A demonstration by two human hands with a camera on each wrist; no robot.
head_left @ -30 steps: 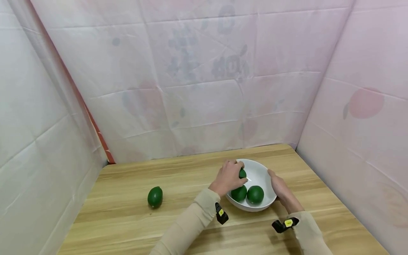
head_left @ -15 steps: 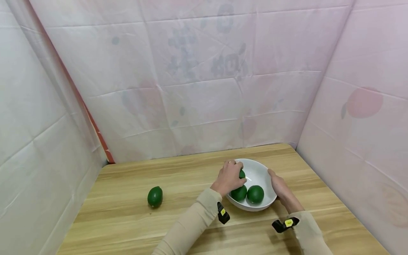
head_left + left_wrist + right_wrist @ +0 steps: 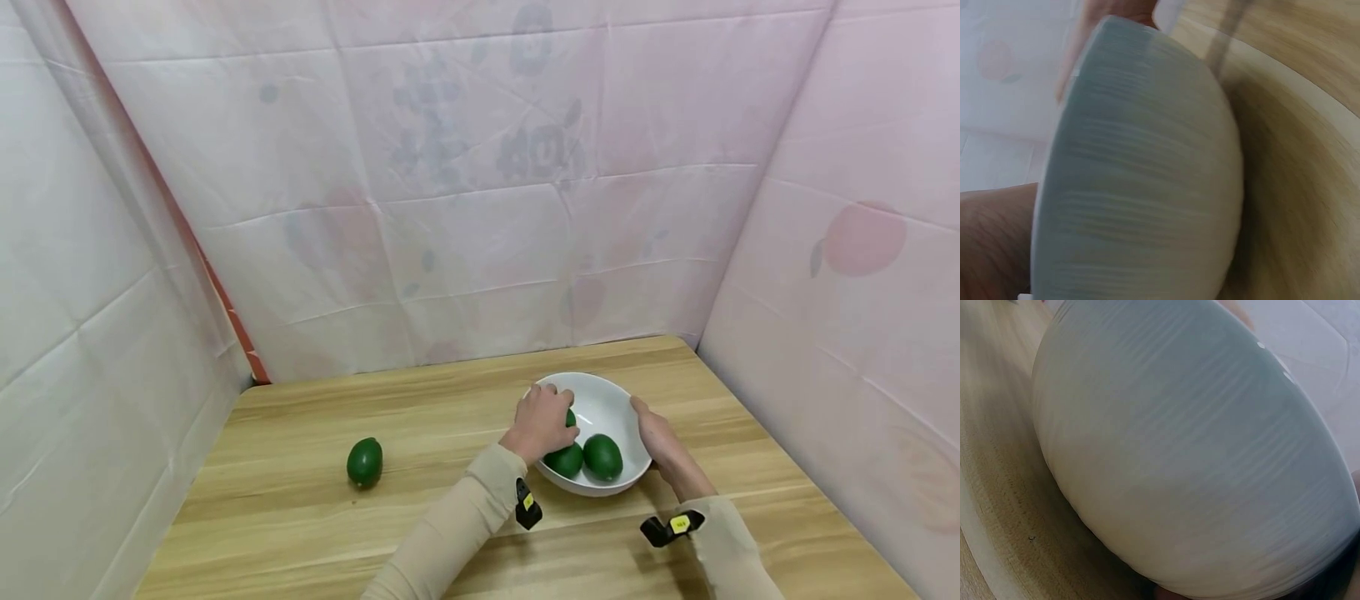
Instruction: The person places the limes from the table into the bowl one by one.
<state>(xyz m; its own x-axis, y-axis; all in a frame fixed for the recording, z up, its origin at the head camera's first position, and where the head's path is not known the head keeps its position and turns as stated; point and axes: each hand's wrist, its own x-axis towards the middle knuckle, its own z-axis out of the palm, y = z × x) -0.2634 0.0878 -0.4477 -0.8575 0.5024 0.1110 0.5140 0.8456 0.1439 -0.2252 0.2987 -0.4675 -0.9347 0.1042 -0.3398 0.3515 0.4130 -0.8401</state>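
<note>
A white bowl [image 3: 603, 398] stands on the wooden table toward the right. Inside it, my left hand [image 3: 542, 423] curls over a green lime [image 3: 572, 418], which its fingers mostly hide. Below that hand lie two more limes, one at the left [image 3: 566, 461] and one beside it [image 3: 603, 457]. My right hand [image 3: 660, 437] grips the bowl's right side, thumb over the rim and fingers out of sight beneath. Both wrist views are filled by the bowl's outer wall, seen from the left wrist [image 3: 1147, 162] and from the right wrist [image 3: 1172, 444].
Another lime [image 3: 364, 462] lies alone on the left part of the wooden table [image 3: 285, 517]. Printed cloth walls [image 3: 465, 242] enclose the table at the back and both sides.
My left hand has come slightly lower inside the bowl with its lime. The two limes below have shifted and turned a little. My right hand keeps its hold on the bowl.
</note>
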